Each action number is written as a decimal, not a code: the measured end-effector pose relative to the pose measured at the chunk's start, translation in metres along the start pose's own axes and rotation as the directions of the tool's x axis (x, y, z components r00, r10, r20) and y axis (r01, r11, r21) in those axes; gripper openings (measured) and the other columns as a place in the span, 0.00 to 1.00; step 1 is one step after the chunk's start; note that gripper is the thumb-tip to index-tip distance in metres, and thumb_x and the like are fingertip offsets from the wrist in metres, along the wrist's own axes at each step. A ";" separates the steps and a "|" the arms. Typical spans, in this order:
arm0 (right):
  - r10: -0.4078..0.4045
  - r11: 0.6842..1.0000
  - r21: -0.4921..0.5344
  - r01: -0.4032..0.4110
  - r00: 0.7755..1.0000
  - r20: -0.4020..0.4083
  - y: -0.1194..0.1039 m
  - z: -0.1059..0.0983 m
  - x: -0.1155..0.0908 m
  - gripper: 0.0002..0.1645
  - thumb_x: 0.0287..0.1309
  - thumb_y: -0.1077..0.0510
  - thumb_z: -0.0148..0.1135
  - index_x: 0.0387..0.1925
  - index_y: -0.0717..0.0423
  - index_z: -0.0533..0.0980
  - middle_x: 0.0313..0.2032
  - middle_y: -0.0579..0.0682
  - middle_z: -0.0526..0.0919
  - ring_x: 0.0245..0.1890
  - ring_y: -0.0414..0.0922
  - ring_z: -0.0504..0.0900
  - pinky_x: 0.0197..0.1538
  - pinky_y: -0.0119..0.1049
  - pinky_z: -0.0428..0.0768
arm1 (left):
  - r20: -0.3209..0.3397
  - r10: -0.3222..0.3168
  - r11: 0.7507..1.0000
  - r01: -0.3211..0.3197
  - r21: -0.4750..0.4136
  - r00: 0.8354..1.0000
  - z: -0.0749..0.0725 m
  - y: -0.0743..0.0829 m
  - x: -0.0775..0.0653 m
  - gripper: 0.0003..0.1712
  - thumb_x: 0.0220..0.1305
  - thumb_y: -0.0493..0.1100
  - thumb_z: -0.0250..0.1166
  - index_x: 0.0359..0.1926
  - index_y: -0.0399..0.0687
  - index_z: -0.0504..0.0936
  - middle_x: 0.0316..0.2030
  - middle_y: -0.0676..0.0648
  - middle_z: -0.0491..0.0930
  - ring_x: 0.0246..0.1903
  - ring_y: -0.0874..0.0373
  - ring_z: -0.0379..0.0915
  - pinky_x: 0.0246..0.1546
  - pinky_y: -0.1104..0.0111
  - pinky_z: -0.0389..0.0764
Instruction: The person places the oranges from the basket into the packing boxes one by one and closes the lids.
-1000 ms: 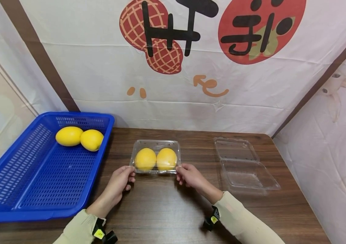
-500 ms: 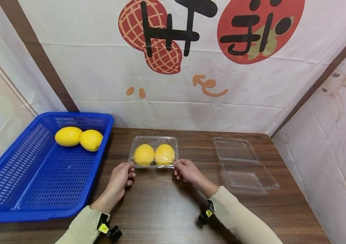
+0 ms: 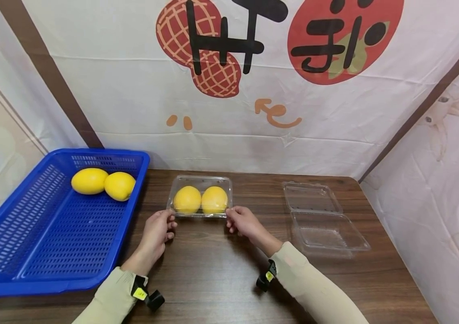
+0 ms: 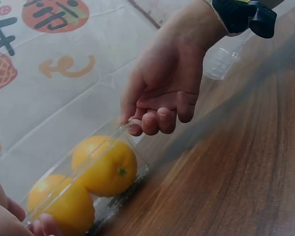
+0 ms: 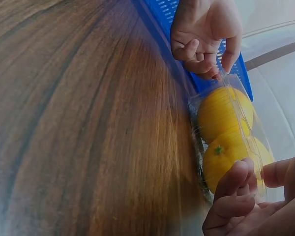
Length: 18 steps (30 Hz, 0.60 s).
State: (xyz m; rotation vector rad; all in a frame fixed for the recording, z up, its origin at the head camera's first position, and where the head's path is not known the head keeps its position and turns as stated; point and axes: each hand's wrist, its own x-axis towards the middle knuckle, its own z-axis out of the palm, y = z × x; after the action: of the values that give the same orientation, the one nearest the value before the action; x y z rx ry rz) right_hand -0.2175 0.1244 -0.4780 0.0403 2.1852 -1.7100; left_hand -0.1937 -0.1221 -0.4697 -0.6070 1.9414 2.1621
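Note:
A lidded clear plastic clamshell box [image 3: 200, 181] is at the back of the table, with two round yellow fruits [image 3: 187, 200] side by side inside. My left hand [image 3: 157, 231] pinches its front left corner between thumb and fingertips. At the front right corner, my right hand [image 3: 248, 224] pinches the rim in the same way. Both wrist views show the lid folded down over the fruits, and a small green stem end on one fruit [image 4: 113, 167]. In the right wrist view the thumb and fingers [image 5: 233, 179] are at the box's near edge.
A blue perforated basket [image 3: 67, 285] on the left holds two yellow lemon-shaped fruits [image 3: 89, 181] in its far right corner. On the right, a second clear clamshell box [image 3: 324, 230] lies unfolded with nothing in it. A printed cloth [image 3: 233, 153] hangs along the table's back edge.
Both hands have moved the box with its two fruits farther back and slightly left across the table. Their pinch on its front corners stays the same. The basket and the second box have not moved.

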 end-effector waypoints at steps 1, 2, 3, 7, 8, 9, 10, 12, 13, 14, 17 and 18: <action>-0.002 1.000 -0.001 0.002 1.000 -0.002 0.000 0.000 0.001 0.18 0.77 0.51 0.50 0.34 0.60 0.74 0.24 0.46 0.75 0.21 0.40 0.73 0.21 0.31 0.64 | 0.000 0.000 1.000 0.000 -0.006 1.000 0.000 0.001 0.001 0.14 0.80 0.44 0.46 0.53 0.38 0.69 0.36 0.51 0.70 0.28 0.66 0.69 0.23 0.77 0.66; -0.004 1.000 -0.002 0.004 1.000 -0.004 0.000 0.000 0.003 0.18 0.77 0.51 0.50 0.35 0.60 0.74 0.24 0.46 0.75 0.21 0.40 0.73 0.21 0.31 0.64 | -0.001 0.002 1.000 -0.002 -0.012 1.000 0.000 0.001 0.001 0.13 0.80 0.44 0.46 0.52 0.38 0.69 0.36 0.51 0.70 0.28 0.66 0.69 0.23 0.77 0.66; -0.006 1.000 -0.002 0.006 1.000 -0.007 0.000 0.001 0.004 0.18 0.77 0.50 0.50 0.36 0.61 0.74 0.24 0.46 0.75 0.21 0.40 0.73 0.21 0.30 0.64 | -0.003 0.004 1.000 -0.004 -0.019 1.000 0.000 0.001 0.002 0.13 0.80 0.44 0.47 0.52 0.38 0.69 0.36 0.51 0.70 0.28 0.66 0.69 0.23 0.76 0.66; -0.008 1.000 -0.002 0.008 1.000 -0.014 -0.001 0.002 0.010 0.19 0.78 0.50 0.50 0.36 0.60 0.74 0.24 0.46 0.75 0.22 0.40 0.74 0.22 0.30 0.64 | -0.022 0.017 0.999 -0.018 -0.049 1.000 0.001 0.002 0.005 0.13 0.80 0.44 0.47 0.52 0.38 0.69 0.36 0.52 0.70 0.28 0.66 0.69 0.22 0.76 0.66; -0.008 1.000 -0.002 0.008 1.000 -0.017 -0.001 0.002 0.010 0.19 0.78 0.49 0.49 0.36 0.60 0.74 0.24 0.46 0.75 0.22 0.40 0.74 0.22 0.30 0.64 | -0.027 0.020 0.998 -0.021 -0.054 0.999 0.002 0.003 0.006 0.13 0.80 0.44 0.47 0.52 0.38 0.69 0.36 0.51 0.70 0.28 0.66 0.70 0.23 0.76 0.66; -0.007 1.000 -0.003 0.007 1.000 -0.020 -0.002 0.002 0.011 0.19 0.78 0.49 0.49 0.35 0.59 0.74 0.24 0.46 0.75 0.22 0.40 0.74 0.22 0.30 0.64 | -0.030 0.021 0.998 -0.023 -0.057 0.999 0.002 0.003 0.007 0.13 0.80 0.44 0.47 0.53 0.38 0.69 0.36 0.51 0.69 0.28 0.66 0.70 0.23 0.76 0.66; -0.006 1.000 -0.006 0.006 1.000 -0.022 -0.003 0.003 0.012 0.19 0.78 0.49 0.49 0.35 0.58 0.74 0.24 0.45 0.75 0.22 0.40 0.74 0.23 0.30 0.65 | -0.034 0.022 0.998 -0.024 -0.059 0.999 0.003 0.003 0.008 0.14 0.80 0.45 0.47 0.53 0.37 0.69 0.37 0.51 0.69 0.29 0.66 0.70 0.23 0.76 0.67; -0.002 1.000 -0.010 0.002 1.000 -0.026 -0.003 0.003 0.013 0.19 0.78 0.49 0.49 0.34 0.57 0.73 0.24 0.46 0.75 0.22 0.40 0.74 0.23 0.30 0.65 | -0.041 0.022 0.998 -0.024 -0.061 0.999 0.004 0.003 0.010 0.15 0.81 0.45 0.46 0.55 0.37 0.68 0.38 0.51 0.68 0.30 0.65 0.70 0.23 0.76 0.67; 0.001 1.000 -0.012 -0.001 1.000 -0.028 -0.004 0.003 0.014 0.19 0.78 0.49 0.49 0.33 0.56 0.73 0.24 0.45 0.75 0.22 0.40 0.74 0.23 0.30 0.65 | -0.046 0.022 0.998 -0.025 -0.065 0.999 0.004 0.003 0.010 0.16 0.81 0.46 0.46 0.56 0.37 0.68 0.38 0.51 0.68 0.30 0.65 0.70 0.23 0.76 0.67; 0.004 1.000 -0.015 -0.005 1.000 -0.031 -0.004 0.004 0.015 0.19 0.78 0.49 0.49 0.33 0.56 0.73 0.24 0.45 0.75 0.23 0.40 0.74 0.23 0.30 0.66 | -0.052 0.022 0.997 -0.026 -0.067 0.998 0.004 0.003 0.011 0.16 0.81 0.46 0.46 0.56 0.37 0.68 0.38 0.51 0.68 0.30 0.65 0.70 0.24 0.76 0.67; 0.010 1.000 -0.023 -0.011 0.999 -0.036 -0.005 0.005 0.018 0.19 0.79 0.48 0.49 0.32 0.55 0.73 0.25 0.46 0.76 0.23 0.40 0.74 0.23 0.30 0.66 | -0.066 0.029 0.996 -0.034 -0.078 0.997 0.005 0.003 0.014 0.15 0.81 0.46 0.46 0.55 0.38 0.69 0.39 0.50 0.68 0.31 0.65 0.70 0.24 0.77 0.67; 0.011 1.000 -0.024 -0.012 0.999 -0.038 -0.005 0.005 0.019 0.20 0.79 0.48 0.48 0.33 0.55 0.73 0.25 0.46 0.76 0.23 0.40 0.74 0.23 0.30 0.66 | -0.070 0.032 0.996 -0.038 -0.083 0.997 0.005 0.003 0.015 0.15 0.81 0.46 0.46 0.54 0.38 0.69 0.39 0.50 0.68 0.31 0.65 0.70 0.24 0.77 0.66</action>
State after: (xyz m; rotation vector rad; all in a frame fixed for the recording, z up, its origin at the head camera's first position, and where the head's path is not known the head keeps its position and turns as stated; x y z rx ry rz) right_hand -0.2349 0.1147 -0.4795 0.0800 2.2286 -1.6888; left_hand -0.2094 -0.1199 -0.4723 -0.6747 1.9168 2.2829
